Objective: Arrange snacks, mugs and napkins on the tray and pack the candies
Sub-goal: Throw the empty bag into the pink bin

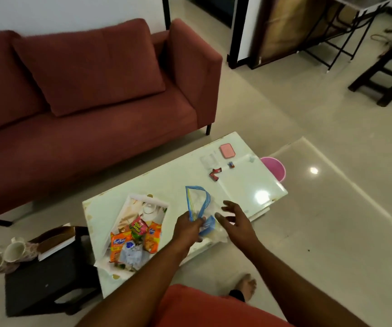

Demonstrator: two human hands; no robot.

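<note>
My left hand (186, 228) grips a clear zip bag (198, 205) with a blue seal, held upright with its mouth open above the white table (157, 185). Just right of the bag, my right hand (236, 220) hovers with fingers spread and holds nothing. A patterned tray (131, 208) lies on the table's left part with several snack packets (135, 241) piled on it. Red candies (215, 173) and one small orange-blue candy (231, 164) lie farther along the table. Two white mugs (4, 256) lie on their sides on a black stool (46, 279) at the left.
A pink flat case (226, 151) and a clear packet (208, 159) sit at the table's far end. A pink bin (274, 168) stands behind the table's right edge. A red sofa (84, 102) runs along the far side. My bare foot (245, 285) rests on the tiled floor.
</note>
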